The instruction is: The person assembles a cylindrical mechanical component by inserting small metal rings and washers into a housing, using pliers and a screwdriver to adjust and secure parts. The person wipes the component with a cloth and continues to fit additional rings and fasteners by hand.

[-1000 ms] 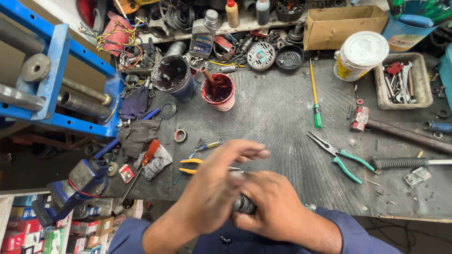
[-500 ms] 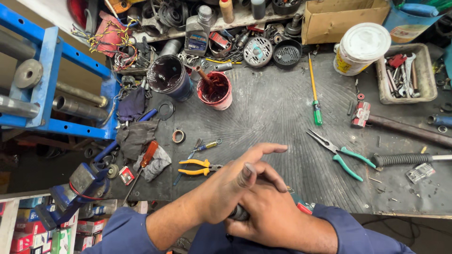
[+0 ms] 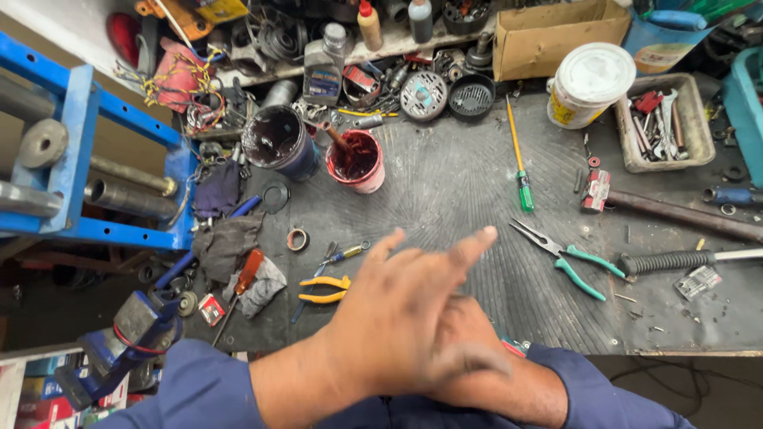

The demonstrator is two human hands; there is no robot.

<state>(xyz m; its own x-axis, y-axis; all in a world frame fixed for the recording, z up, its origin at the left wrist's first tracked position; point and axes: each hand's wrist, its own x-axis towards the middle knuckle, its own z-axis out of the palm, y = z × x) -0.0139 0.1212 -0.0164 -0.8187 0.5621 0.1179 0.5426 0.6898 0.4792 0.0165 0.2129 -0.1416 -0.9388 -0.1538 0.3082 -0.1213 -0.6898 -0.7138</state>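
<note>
Yellow-handled pliers (image 3: 324, 289) lying on the dark bench mat (image 3: 445, 191) just left of the left hand (image 3: 401, 322), fingers outstretched, crossed over the right hand (image 3: 469, 342), whose grip cannot be told.

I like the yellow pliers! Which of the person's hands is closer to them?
The left hand. It lies flat over the right hand, just right of the yellow pliers without touching them. The right hand sits underneath, mostly hidden and a bit farther from them.

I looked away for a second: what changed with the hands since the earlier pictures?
The left hand has swept further over the right hand, fingers now spread and blurred. The small dark part seen earlier is now covered. The pliers and screwdriver stayed put.
</note>
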